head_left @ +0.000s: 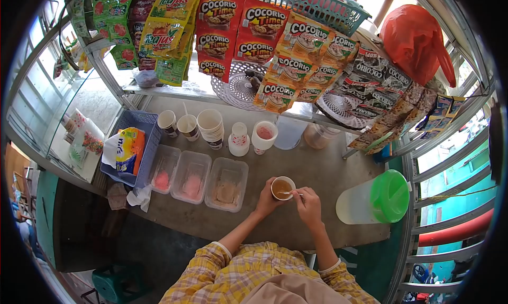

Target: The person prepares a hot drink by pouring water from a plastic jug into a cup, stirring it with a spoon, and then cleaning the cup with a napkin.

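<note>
Paper cup [282, 187] of brown liquid, just below and right of centre over the surface [323, 169], looks light, soft-walled and easily spilled, best cradled around its side, where the left hand [266, 199]'s fingers wrap while the right hand [309, 205]'s pinch a white stirrer [286, 193].

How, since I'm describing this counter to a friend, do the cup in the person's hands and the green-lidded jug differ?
The cup is small; the jug is much larger.
The cup is open, with a spoon in it; the jug has a green lid.
The cup is held in the left hand, while the jug stands on the counter.
Both seem to contain liquid.
</note>
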The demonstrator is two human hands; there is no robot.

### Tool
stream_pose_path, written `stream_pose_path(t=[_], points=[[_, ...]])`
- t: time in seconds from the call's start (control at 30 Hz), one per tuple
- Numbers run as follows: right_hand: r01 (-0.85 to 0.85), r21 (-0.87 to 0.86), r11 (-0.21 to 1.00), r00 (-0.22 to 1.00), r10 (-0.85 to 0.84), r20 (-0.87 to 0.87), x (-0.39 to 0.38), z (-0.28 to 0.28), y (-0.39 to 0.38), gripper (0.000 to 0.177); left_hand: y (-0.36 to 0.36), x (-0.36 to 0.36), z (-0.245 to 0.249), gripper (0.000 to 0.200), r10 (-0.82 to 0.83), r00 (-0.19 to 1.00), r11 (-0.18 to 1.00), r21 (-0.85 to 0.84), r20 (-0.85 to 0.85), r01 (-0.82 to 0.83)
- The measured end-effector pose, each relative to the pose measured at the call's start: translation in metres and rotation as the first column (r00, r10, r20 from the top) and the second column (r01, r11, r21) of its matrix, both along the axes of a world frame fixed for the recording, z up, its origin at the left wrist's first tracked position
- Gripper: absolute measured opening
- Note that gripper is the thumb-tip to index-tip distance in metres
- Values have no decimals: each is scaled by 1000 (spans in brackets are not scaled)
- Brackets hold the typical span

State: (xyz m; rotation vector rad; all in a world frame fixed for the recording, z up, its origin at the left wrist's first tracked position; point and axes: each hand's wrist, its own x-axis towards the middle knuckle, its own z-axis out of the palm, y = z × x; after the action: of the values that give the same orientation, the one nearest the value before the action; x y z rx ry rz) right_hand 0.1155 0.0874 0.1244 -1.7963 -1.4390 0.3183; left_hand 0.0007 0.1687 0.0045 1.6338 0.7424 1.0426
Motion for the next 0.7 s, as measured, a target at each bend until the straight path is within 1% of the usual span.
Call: stream_pose_path(t=[0.07, 0.17, 0.27, 0.47, 0.57, 0.67, 0.7], points=[[12, 19, 1000, 1000, -12, -18, 2, -1, -1, 17, 0, 0, 3, 80, -5, 1000, 1000, 3, 11, 5], [95, 84, 992, 981, -79, -176, -4, 9, 0, 17, 0, 0, 6, 81, -10, 1000, 1000, 4, 15, 10], [95, 163, 982, 985, -69, -158, -3, 9, 2, 18, 0, -2, 8, 82, -16, 1000, 1000, 5, 10, 16], [146, 220, 964, 988, -129, -90, -3, 5, 4, 18, 0, -3, 13, 84, -24, 999, 1000, -3, -24, 24], [234, 148, 961, 952, -196, -237, 1, -7, 4, 20, 1, -3, 12, 84, -21, 999, 1000, 9, -27, 21], [241, 39, 970, 903, -210, -374, 4, -11, 2, 25, 0, -2, 11, 85, -22, 1000, 1000, 5, -20, 22], [226, 41, 973, 898, -191, -397, 5, -12, 2, 26, 0, -3, 12, 85, -22, 1000, 1000, 2, -17, 22]])
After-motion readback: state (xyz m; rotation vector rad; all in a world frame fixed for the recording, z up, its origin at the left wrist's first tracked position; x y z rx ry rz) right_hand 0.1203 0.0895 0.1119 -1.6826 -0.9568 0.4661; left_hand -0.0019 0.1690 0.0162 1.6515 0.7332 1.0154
